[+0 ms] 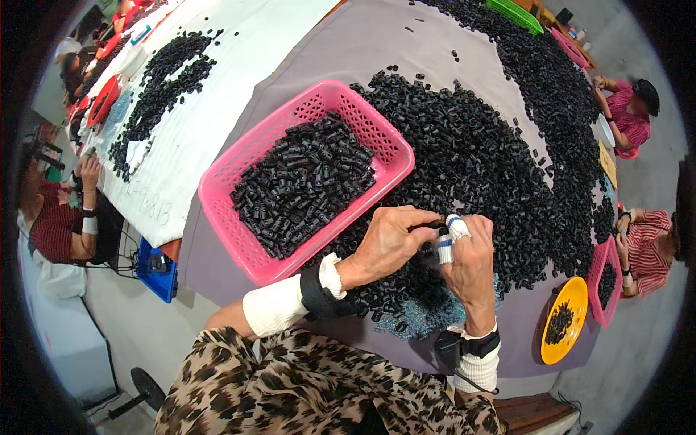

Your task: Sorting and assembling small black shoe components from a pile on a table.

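Above the heap, my left hand (390, 239) pinches a small black plastic piece (438, 225) between thumb and fingertips. My right hand (470, 259) meets it from the right, with white, blue-striped covers on some fingers. Its fingers are closed at the same spot, and what lies inside them is mostly hidden. Beneath both hands spreads a large heap of loose black plastic pieces (464, 152). Beside my left forearm stands a pink basket (304, 98) holding many black cylindrical pieces. Close to my right wrist lies a pile of tiny bluish, shiny bits (420, 320).
A yellow plate (575, 326) of small black parts and another pink basket (599, 261) sit at the right edge. Further black pieces (163, 87) lie on the white-covered table at left. Several people work around the tables. A blue crate (156, 272) is below, left.
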`<state>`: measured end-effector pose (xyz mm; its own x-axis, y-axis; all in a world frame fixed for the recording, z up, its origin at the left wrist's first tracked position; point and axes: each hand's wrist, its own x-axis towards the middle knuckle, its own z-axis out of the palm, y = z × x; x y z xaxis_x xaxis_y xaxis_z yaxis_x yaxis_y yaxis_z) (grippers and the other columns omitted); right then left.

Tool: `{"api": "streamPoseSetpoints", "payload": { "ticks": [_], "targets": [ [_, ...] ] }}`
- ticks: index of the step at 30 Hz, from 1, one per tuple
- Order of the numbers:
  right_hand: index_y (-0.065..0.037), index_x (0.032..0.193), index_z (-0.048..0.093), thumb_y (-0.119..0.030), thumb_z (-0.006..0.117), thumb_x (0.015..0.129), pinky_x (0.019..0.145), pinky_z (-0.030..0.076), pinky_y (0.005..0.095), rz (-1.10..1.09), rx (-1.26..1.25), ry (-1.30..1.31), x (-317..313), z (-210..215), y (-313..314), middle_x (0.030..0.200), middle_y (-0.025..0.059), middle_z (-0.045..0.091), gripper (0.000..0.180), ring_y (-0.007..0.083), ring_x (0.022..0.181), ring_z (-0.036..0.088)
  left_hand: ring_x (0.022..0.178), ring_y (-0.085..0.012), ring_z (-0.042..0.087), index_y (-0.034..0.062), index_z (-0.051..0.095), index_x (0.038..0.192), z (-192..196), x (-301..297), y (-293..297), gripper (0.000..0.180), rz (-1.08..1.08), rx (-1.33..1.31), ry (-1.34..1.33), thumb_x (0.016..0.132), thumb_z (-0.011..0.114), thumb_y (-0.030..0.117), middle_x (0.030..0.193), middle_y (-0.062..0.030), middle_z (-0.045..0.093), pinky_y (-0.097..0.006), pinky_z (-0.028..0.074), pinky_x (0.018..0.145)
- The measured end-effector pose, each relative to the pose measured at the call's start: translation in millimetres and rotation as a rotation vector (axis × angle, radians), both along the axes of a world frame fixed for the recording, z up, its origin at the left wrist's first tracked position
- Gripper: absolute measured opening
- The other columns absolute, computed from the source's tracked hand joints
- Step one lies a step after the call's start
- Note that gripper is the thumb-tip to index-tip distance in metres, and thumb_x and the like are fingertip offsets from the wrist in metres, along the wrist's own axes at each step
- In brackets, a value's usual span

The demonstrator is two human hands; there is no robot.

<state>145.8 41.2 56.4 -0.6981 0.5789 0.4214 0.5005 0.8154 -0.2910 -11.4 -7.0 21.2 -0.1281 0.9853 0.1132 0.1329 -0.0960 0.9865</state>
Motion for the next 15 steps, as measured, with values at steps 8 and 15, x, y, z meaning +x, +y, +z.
{"api": "streamPoseSetpoints", "payload": {
  "ticks": [8,15],
  "targets": [
    [0.006,0.088,0.058,0.0,0.067,0.061,0.078,0.041,0.0439,0.044,0.015,0.067,-0.4,-5.8,6.0,0.083,0.0155,0.054,0.029,0.0332,0.082,0.054,0.074,-0.0135,0.062,-0.0004,0.068,0.105,2.9,-8.2,-2.9,0.022,-0.06,-0.047,-0.019,0.085,0.063,0.008,0.085,-0.0093,0.067,-0.027,0.049,0.067],
    [0.006,0.092,0.058,0.0,0.067,0.061,0.078,0.041,0.0442,0.076,0.018,0.08,2.9,-9.7,8.8,0.084,0.0152,0.054,0.033,0.0328,0.082,0.055,0.077,-0.0122,0.062,-0.0013,0.068,0.105,2.7,-6.0,-1.7,0.021,-0.058,-0.095,-0.047,0.086,0.063,0.007,0.086,-0.0075,0.067,-0.024,0.05,0.07]
  ]
}}
